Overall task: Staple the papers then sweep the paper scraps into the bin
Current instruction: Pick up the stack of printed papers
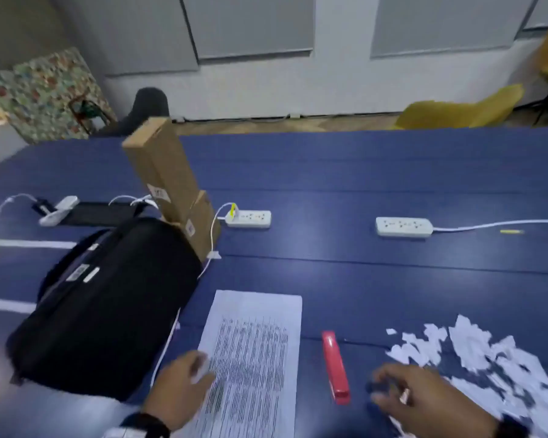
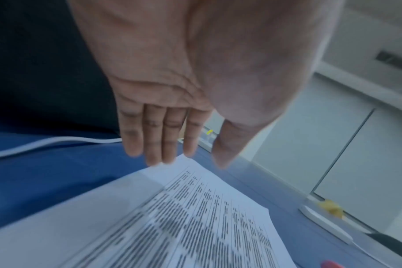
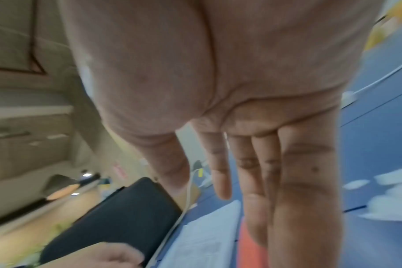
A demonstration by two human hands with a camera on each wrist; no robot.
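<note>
A stack of white printed papers (image 1: pixel 253 358) lies flat at the near edge of a dark blue table (image 1: pixel 376 178), its long side running toward 12 o'clock. The person's left hand (image 1: pixel 179 387) hovers at the sheets' 9 o'clock edge; the left wrist view shows its fingers (image 2: pixel 154 137) straight and together, thumb apart, holding nothing, though whether they touch the paper cannot be told. A slim red plastic stapler (image 1: pixel 335 368) lies just beside the papers at their 3 o'clock, untouched. The right hand (image 1: pixel 421 396) hangs near the stapler's 3 o'clock side, fingers extended and empty. A scatter of torn white paper scraps (image 1: pixel 487 358) spreads over the table at 3 o'clock of that hand. At 9 o'clock of the papers a black fabric bag (image 1: pixel 108 305) rests on the table, with two upright brown cardboard boxes (image 1: pixel 171 181) behind it at 12 o'clock. Two white power strips (image 1: pixel 249 219) (image 1: pixel 403 226) lie farther out, well apart from each other, and yellow chairs (image 1: pixel 462 109) stand beyond the table's far edge.
</note>
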